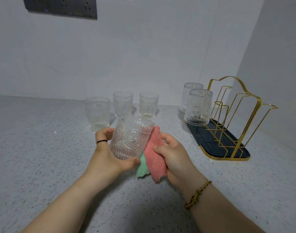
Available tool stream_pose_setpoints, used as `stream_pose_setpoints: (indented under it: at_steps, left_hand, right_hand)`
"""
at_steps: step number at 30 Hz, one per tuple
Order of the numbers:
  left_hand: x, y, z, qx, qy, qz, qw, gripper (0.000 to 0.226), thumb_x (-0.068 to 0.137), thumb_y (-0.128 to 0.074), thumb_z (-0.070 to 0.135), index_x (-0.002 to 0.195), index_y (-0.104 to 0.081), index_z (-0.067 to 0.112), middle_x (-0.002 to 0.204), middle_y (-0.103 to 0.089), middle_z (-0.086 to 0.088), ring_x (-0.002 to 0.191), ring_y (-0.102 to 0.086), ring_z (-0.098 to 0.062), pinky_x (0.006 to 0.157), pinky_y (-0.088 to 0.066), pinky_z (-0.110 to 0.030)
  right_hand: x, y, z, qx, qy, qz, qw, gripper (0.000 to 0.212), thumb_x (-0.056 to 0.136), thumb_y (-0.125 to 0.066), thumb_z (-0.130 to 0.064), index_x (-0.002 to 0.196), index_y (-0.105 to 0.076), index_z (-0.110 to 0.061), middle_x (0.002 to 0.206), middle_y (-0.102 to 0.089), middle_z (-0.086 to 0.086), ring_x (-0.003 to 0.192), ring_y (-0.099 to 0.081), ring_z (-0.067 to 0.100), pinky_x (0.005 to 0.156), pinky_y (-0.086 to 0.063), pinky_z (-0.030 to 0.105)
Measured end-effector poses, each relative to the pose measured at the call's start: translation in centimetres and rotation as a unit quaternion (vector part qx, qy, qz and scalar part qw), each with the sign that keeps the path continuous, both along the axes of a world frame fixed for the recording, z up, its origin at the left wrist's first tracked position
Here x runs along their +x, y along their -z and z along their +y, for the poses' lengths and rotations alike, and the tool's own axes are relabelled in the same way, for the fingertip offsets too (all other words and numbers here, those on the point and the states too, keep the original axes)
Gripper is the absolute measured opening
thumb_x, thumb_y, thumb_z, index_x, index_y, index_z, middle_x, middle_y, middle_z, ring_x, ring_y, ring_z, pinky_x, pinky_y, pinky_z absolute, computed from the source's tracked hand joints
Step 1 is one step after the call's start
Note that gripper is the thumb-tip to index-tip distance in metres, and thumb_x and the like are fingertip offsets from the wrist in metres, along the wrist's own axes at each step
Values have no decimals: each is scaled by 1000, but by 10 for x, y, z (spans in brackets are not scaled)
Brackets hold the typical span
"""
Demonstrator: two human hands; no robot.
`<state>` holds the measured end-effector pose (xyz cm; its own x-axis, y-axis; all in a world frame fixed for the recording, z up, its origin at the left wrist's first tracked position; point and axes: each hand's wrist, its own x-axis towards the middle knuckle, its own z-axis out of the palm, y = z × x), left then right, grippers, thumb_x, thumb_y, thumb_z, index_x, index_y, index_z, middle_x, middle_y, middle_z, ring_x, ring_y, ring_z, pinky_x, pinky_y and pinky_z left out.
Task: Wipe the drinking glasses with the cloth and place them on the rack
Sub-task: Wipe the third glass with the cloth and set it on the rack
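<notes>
While 2 upturned glasses (198,106) already sit on the rack (236,115) and 3 upright glasses (122,103) wait on the tabletop (42,148), the left hand (110,153) grips a tilted glass (130,140) above it and the right hand (174,153) pinches the cloth (155,153) against its side.

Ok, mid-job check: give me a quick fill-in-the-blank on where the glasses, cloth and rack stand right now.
1. The left hand grips an embossed glass, and the right hand holds a cloth that is green and ____.
2. The number of upright glasses waiting on the speckled counter is ____.
3. Two glasses sit ____ on the gold wire rack.

Missing words: pink; three; upside down.
</notes>
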<state>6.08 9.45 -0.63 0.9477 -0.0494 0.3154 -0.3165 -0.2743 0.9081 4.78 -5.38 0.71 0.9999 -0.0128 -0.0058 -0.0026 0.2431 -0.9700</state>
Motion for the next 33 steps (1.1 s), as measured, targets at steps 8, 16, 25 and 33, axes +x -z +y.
stream_pose_setpoints:
  at_steps: [8,16,25,33]
  left_hand:
    - [0,-13,12,-95,2,58,994,53,69,-78,9,102,-46,34,105,-53,5,95,-54,-14,83,-44,-20]
    - [-11,-23,-3,-92,39,69,993,49,58,-78,16,89,-51,42,99,-61,8,80,-56,-7,78,-42,-29]
    - [10,-97,-54,34,76,17,996,51,69,-77,19,111,-49,29,124,-51,0,107,-55,-22,100,-42,-41]
    - [33,-164,-122,193,136,-57,970,64,73,-74,19,127,-40,19,113,-47,5,92,-51,-14,65,-40,-15]
  right_hand:
    - [-11,-14,-31,-23,44,-10,999,35,81,-40,16,86,-58,-14,59,-67,-5,46,-60,5,43,-47,15]
    - [-47,2,-92,37,147,1,988,24,86,-44,6,96,-59,-9,79,-67,8,70,-64,20,63,-54,32]
    - [-43,9,-105,-37,188,11,981,21,86,-49,2,97,-59,-12,87,-67,4,75,-63,18,66,-52,29]
    - [-41,8,-109,-78,172,19,982,25,85,-51,1,90,-58,-22,103,-68,8,94,-64,24,88,-51,42]
